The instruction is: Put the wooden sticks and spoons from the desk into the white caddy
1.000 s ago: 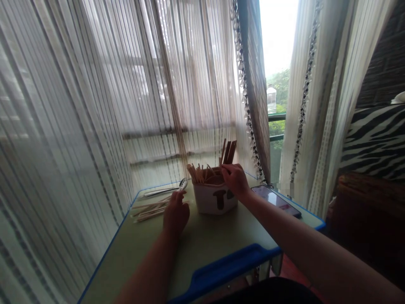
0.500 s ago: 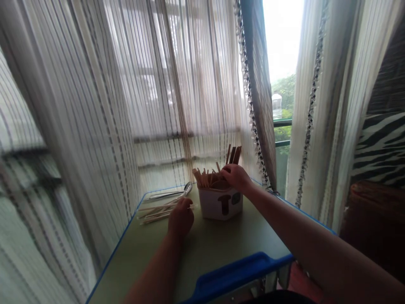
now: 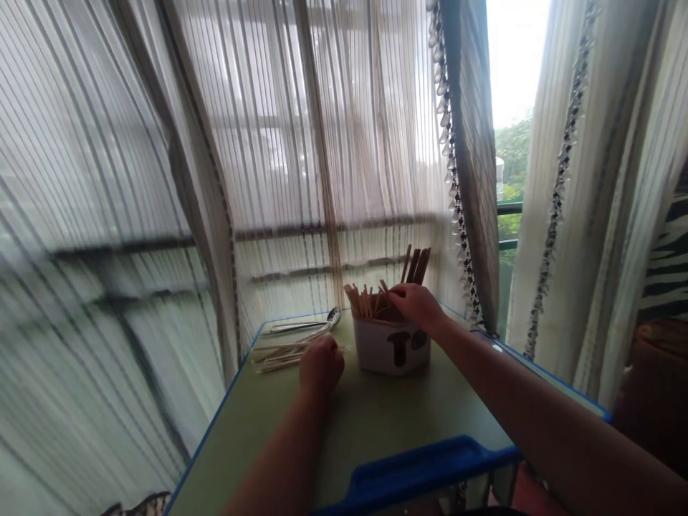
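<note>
My left hand (image 3: 322,364) is closed over the right end of a bunch of thin pale wooden chopsticks (image 3: 276,358) lying on the table; its fingertips are partly hidden. To its right stands a white utensil holder (image 3: 370,347) with a brown mushroom-like picture on its front. Short pale sticks (image 3: 365,301) fill its left part, and longer dark chopsticks (image 3: 419,265) rise at the back right. Over the holder's rim, my right hand (image 3: 416,304) pinches a pale stick (image 3: 383,286). A slotted metal spoon (image 3: 334,316) lies behind the bunch.
The light green table (image 3: 370,423) has a blue edge and a raised blue handle bar (image 3: 419,462) at the front. Sheer striped curtains (image 3: 274,158) hang close behind it. A dark flat object (image 3: 494,344) lies at the right edge, beneath my right forearm.
The view has swung left, so the table and holder appear further right. My left hand has turned slightly, its fingers more tightly curled. The right hand stays at the holder.
</note>
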Motion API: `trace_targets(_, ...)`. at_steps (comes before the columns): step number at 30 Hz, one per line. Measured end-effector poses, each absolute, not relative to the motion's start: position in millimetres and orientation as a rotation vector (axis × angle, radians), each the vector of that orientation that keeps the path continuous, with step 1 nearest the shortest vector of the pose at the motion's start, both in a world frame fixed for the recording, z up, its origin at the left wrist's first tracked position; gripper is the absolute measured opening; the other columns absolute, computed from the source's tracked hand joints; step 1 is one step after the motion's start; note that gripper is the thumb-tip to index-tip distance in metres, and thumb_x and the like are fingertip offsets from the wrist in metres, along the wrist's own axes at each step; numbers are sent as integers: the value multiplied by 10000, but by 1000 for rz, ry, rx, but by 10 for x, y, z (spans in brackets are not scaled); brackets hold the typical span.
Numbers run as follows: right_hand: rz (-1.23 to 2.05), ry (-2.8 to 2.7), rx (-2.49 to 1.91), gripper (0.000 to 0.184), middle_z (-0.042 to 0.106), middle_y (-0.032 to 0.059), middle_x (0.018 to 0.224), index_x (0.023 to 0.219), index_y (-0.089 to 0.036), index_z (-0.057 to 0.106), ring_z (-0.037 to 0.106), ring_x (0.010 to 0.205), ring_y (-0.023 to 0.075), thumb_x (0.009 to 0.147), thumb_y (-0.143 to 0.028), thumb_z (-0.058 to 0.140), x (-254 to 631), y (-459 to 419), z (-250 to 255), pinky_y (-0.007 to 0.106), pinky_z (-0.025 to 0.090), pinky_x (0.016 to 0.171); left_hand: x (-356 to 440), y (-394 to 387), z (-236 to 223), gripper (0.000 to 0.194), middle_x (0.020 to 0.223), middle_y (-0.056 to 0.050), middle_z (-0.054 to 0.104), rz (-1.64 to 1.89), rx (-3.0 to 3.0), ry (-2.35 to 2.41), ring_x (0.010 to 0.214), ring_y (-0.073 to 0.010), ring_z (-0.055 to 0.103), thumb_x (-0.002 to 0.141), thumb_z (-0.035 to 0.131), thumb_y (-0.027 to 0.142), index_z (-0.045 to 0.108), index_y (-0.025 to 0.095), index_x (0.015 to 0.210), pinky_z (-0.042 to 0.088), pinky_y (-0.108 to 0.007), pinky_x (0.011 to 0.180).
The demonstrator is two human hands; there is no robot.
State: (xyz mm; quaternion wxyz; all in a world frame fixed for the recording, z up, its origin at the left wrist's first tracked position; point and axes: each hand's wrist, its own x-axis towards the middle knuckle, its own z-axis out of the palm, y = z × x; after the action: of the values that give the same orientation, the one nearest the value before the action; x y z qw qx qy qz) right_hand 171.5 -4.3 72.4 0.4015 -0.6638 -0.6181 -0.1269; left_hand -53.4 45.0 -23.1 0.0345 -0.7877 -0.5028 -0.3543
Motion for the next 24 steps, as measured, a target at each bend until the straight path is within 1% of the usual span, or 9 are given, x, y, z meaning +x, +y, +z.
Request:
trace_targets(2, -370, -1553, -1690, 239, 689, 39, 744, 778, -226, 706, 604, 708, 173, 770, -336, 495, 1719, -72, 714, 257, 386, 628, -568, 490, -243, 159, 813, -74, 609, -1042, -2319, -1697, 795, -200, 542, 713, 453, 173, 601, 171, 771, 375, -294, 692)
trace_targets(5, -463, -1542, -1703, 206, 682, 50, 701, 740, -220, 712, 586, 715, 180, 744, -294, 520, 1747, -81, 668, 269, 393, 670, -615, 541, -278, 291, 966, -123, 599, -964, -2173, -1825, 907, -253, 524, 709, 480, 239, 606, 158, 959, 379, -341, 740)
trace_targets(6, -490, -1542, -1718, 194, 679, 55, 686, 720, -216, 713, 579, 721, 188, 731, -277, 529, 1760, -75, 649, 279, 394, 685, -624, 554, -294, 319, 1009, -141, 587, -918, -2154, -1850, 943, -271, 513, 713, 482, 258, 603, 152, 988, 378, -358, 754)
trace_targets(9, -524, -1507, -1711, 187, 672, 57, 675, 691, -208, 708, 563, 745, 205, 716, -246, 527, 1775, -71, 611, 309, 401, 729, -629, 580, -339, 293, 1050, -158, 578, -744, -2199, -1906, 997, -302, 494, 747, 449, 266, 631, 149, 944, 369, -411, 788)
trace_targets(11, -556, -1428, -1598, 195, 675, 49, 739, 757, -200, 698, 555, 778, 205, 721, -222, 507, 1732, -118, 614, 325, 409, 770, -618, 587, -355, 278, 1033, -144, 593, -650, -2243, -1922, 990, -296, 502, 773, 419, 254, 643, 163, 909, 359, -436, 808)
trace_targets(15, -672, -1372, -1219, 259, 632, 62, 912, 927, -175, 624, 525, 897, 203, 732, -138, 458, 1444, -361, 594, 358, 408, 840, -598, 567, -337, 295, 1039, -124, 597, -571, -2246, -1943, 985, -275, 508, 805, 387, 235, 629, 194, 969, 346, -454, 834)
trace_targets(18, -721, -1669, -993, 257, 591, 70, 954, 974, -185, 580, 511, 909, 190, 752, -135, 463, 1137, -519, 424, 354, 415, 827, -608, 543, -318, 307, 1047, -123, 592, -576, -2240, -1967, 992, -279, 504, 825, 364, 234, 628, 206, 979, 343, -472, 837)
trace_targets(21, -764, -2044, -855, 267, 597, 62, 925, 995, -196, 568, 511, 841, 181, 747, -144, 481, 892, -512, 130, 347, 419, 784, -642, 541, -319, 294, 1039, -110, 596, -628, -2244, -1962, 1000, -277, 498, 833, 365, 243, 633, 219, 952, 330, -477, 855)
trace_targets(24, -669, -2158, -937, 268, 608, 67, 895, 998, -173, 565, 521, 824, 181, 754, -140, 457, 745, -403, -129, 319, 421, 755, -677, 544, -314, 246, 1014, -95, 603, -685, -2235, -1958, 986, -268, 500, 804, 415, 225, 625, 217, 930, 323, -473, 860)
